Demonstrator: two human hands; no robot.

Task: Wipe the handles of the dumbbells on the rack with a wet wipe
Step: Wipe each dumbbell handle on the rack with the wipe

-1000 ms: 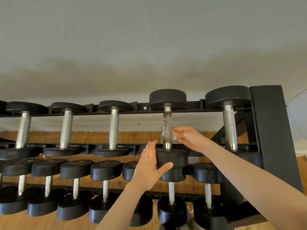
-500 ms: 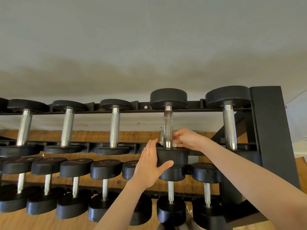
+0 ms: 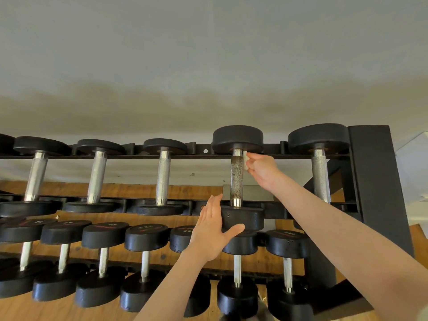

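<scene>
A black rack (image 3: 372,181) holds rows of black-headed dumbbells with metal handles. On the top row, the fourth dumbbell has a dull, rust-spotted handle (image 3: 236,179). My right hand (image 3: 262,171) pinches a small white wet wipe (image 3: 245,161) against the upper right side of that handle, just under its far head (image 3: 237,138). My left hand (image 3: 214,230) lies flat with straight fingers against the left side of the same dumbbell's near head (image 3: 245,220), thumb under it.
Top-row neighbours have shiny handles: one to the right (image 3: 320,177), several to the left (image 3: 163,177). A lower row of smaller dumbbells (image 3: 144,237) sits below my arms. The rack's upright post stands at the right. A wooden floor shows behind.
My right hand slid with the wipe from the bottom of the rusty handle up to its top. My left hand stayed on the near head.
</scene>
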